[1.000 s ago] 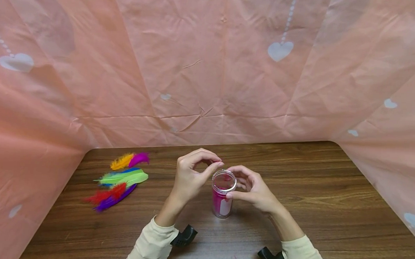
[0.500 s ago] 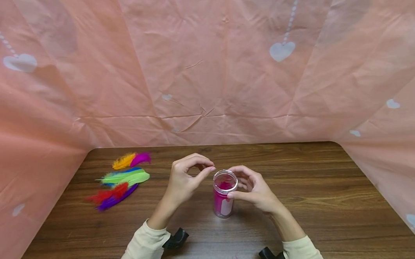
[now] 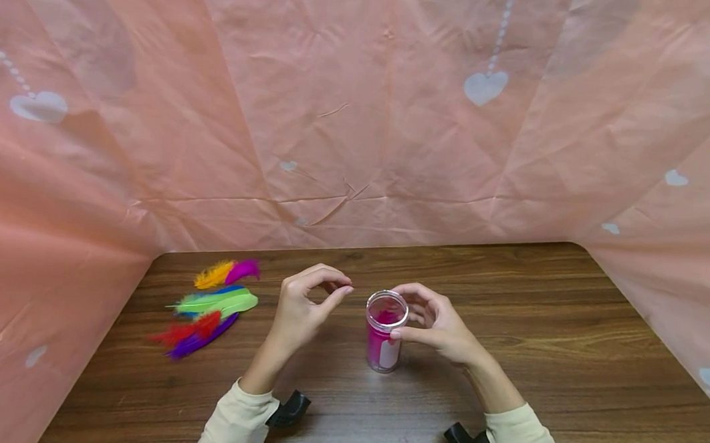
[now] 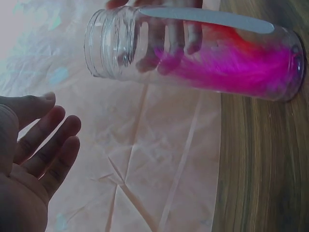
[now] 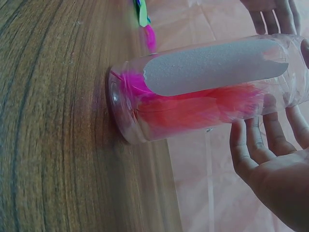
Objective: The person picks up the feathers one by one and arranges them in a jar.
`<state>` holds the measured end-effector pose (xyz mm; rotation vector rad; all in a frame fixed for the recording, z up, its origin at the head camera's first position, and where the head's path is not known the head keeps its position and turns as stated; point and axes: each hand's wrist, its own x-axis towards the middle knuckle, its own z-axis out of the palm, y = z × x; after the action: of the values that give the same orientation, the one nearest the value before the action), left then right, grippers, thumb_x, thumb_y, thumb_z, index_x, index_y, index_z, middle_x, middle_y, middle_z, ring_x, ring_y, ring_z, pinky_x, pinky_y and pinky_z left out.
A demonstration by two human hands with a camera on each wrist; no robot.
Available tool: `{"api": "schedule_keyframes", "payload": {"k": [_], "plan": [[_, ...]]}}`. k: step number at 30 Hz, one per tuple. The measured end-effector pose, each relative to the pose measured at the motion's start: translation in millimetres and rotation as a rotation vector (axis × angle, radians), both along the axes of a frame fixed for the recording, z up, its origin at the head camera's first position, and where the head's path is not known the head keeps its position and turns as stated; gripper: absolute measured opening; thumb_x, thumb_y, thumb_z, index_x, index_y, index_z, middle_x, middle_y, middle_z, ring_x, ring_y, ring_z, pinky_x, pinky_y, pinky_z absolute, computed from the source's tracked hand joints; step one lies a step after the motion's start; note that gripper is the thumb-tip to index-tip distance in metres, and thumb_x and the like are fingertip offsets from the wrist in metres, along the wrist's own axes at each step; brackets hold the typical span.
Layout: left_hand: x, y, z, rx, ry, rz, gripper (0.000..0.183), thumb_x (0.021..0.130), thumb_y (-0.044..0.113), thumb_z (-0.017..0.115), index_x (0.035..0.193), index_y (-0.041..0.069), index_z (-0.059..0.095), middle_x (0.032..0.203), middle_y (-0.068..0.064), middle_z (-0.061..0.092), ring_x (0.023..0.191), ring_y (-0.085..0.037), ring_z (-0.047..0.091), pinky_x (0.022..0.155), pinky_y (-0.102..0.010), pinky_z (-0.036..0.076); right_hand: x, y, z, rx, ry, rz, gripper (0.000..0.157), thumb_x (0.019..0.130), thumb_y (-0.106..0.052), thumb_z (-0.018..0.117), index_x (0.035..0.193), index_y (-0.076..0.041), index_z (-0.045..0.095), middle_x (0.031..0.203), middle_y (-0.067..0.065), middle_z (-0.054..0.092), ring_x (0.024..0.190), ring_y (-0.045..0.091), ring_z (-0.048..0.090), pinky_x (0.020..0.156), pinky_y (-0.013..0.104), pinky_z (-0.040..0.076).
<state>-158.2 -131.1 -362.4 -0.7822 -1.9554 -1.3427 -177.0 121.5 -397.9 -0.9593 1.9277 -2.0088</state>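
Observation:
A clear plastic jar (image 3: 375,348) stands upright on the table, its mouth uncovered and a pale label (image 5: 212,67) on its side. Inside lie magenta feathers (image 4: 241,67) and a red-orange feather (image 5: 193,108). My right hand (image 3: 440,325) grips the jar near its rim, thumb in front and fingers behind. To the left of the jar my left hand (image 3: 301,311) hovers above the table, fingers loosely bent. Its palm and fingertips, seen in the left wrist view, hold nothing and are apart from the jar.
Loose feathers lie at the table's left: orange (image 3: 212,275), magenta (image 3: 244,270), light green (image 3: 225,302) over blue, red (image 3: 191,331) and purple (image 3: 203,340). A pink cloth (image 3: 359,141) with white hearts hangs along the back and sides of the wooden table (image 3: 535,338).
My left hand has moved from beside the jar's mouth away to the left. Magenta now shows higher inside the jar. The right hand keeps its grip in the same place.

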Motion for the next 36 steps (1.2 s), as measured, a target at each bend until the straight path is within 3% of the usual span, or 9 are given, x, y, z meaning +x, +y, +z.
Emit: {"api": "schedule_keyframes", "payload": {"k": [15, 22, 28, 36], "plan": [[0.5, -19, -5.9, -0.044, 0.02, 0.078, 0.019, 0.077, -0.018, 0.08, 0.087, -0.002, 0.074, 0.082, -0.007, 0.074, 0.07, -0.019, 0.066, 0.063, -0.03, 0.058, 0.3, 0, 0.1, 0.013, -0.027, -0.011, 0.057, 0.083, 0.003, 0.082, 0.131, 0.013, 0.053, 0.124, 0.017, 0.065, 0.114, 0.018, 0.067, 0.1, 0.029, 0.054], [0.5, -28, -11.2, -0.056, 0.02, 0.104, 0.013, 0.083, -0.01, 0.081, 0.088, 0.0, 0.075, 0.082, -0.007, 0.074, 0.07, -0.019, 0.066, 0.066, -0.024, 0.056, 0.0, 0, -0.1, 0.002, -0.014, -0.005, 0.056, 0.083, 0.004, 0.082, 0.131, 0.014, 0.053, 0.123, 0.017, 0.065, 0.114, 0.017, 0.067, 0.099, 0.028, 0.054], [0.3, -34, -15.2, -0.073, 0.027, 0.125, 0.014, 0.082, -0.012, 0.08, 0.089, 0.0, 0.075, 0.082, -0.007, 0.074, 0.069, -0.02, 0.066, 0.065, -0.028, 0.057, 0.7, -1, 0.3, 0.0, -0.02, -0.01, 0.057, 0.083, 0.004, 0.082, 0.13, 0.015, 0.053, 0.123, 0.016, 0.066, 0.113, 0.016, 0.067, 0.099, 0.028, 0.054], [-1.9, -44, -18.3, -0.145, 0.011, 0.206, 0.016, 0.08, -0.013, 0.081, 0.087, 0.0, 0.074, 0.081, -0.007, 0.073, 0.069, -0.02, 0.067, 0.063, -0.034, 0.058, 0.8, 0, 1.3, 0.013, -0.023, -0.018, 0.056, 0.083, 0.004, 0.083, 0.13, 0.013, 0.054, 0.122, 0.018, 0.065, 0.113, 0.017, 0.067, 0.098, 0.029, 0.055]]}}
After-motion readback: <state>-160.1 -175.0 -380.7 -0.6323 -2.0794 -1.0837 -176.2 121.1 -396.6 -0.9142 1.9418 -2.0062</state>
